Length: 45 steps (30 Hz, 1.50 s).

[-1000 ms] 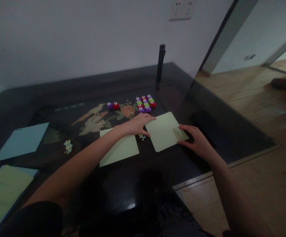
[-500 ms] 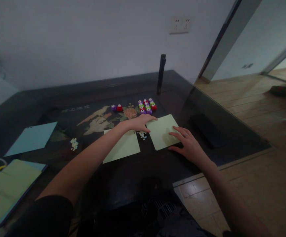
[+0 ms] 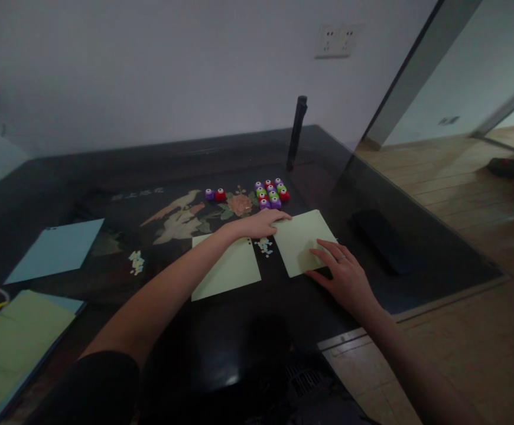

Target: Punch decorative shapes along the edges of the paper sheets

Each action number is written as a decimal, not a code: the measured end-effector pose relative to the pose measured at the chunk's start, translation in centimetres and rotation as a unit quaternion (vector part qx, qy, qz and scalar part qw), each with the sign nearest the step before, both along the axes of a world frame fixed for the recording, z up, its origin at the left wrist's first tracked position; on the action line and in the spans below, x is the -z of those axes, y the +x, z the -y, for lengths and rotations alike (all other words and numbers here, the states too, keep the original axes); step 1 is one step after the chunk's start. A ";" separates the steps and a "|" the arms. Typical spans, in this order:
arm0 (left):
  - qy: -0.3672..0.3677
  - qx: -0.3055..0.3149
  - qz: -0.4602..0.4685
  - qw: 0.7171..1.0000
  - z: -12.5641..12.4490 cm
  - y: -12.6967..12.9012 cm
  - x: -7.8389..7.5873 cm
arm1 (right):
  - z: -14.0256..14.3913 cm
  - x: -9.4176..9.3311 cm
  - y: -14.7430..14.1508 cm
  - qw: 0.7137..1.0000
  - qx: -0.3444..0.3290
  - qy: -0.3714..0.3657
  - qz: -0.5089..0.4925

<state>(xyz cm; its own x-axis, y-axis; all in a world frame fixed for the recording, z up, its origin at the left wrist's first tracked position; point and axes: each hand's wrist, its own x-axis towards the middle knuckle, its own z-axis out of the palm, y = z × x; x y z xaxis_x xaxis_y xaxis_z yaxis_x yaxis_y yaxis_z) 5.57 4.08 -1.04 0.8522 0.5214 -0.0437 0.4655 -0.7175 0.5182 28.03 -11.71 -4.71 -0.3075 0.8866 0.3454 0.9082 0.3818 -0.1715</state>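
Note:
A pale green sheet of paper (image 3: 299,239) lies flat on the dark table. My left hand (image 3: 261,225) reaches across to its upper left corner, fingers stretched out over the edge. On the lower right part of that sheet rests my right hand (image 3: 343,273), its fingers spread and a ring on one of them. A second pale green sheet (image 3: 228,271) lies to the left, partly under my left forearm. Between the two sheets is a small heap of paper bits (image 3: 264,247). Neither hand is closed around anything.
Several eye-topped toy blocks (image 3: 271,193) stand grouped behind the sheets, with a purple one and a red one (image 3: 220,194) apart. Left are a blue sheet (image 3: 57,251), more paper bits (image 3: 136,262) and stacked paper (image 3: 18,348). A black post (image 3: 297,133) rises behind; a dark flat object (image 3: 379,239) lies right.
The camera view has shifted slightly, so the whole scene sits a little differently. Both hands stay at the right green sheet, with only a slight change in the right hand's fingers.

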 end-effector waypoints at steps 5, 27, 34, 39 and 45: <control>0.002 -0.021 0.029 0.999 1.5 -1.7 -1.6 | 0.3 0.1 0.5 0.999 0.009 0.031 -0.016; 0.075 -0.311 -0.087 0.943 8.0 -16.7 0.6 | -12.3 -4.4 -11.0 0.968 -0.200 -0.137 0.064; 0.069 -0.323 -0.102 0.938 8.3 -16.4 1.2 | -12.4 -3.4 -12.4 0.959 -0.172 -0.144 0.175; 0.064 -0.305 -0.110 0.944 8.2 -16.3 1.2 | -11.5 -3.4 -12.4 0.960 -0.177 -0.140 0.166; 0.106 -0.294 -0.136 0.940 8.7 -16.1 0.7 | -11.3 -3.5 -12.4 0.968 -0.177 -0.137 0.109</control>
<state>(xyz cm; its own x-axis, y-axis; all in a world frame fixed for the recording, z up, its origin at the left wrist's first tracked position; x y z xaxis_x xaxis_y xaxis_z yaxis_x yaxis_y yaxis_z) -10.57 -4.64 -1.74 0.3871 0.9200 -0.0610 0.9081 -0.3690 0.1978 15.66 -0.37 -1.17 -0.6486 0.7611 0.0038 0.7544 0.6435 -0.1293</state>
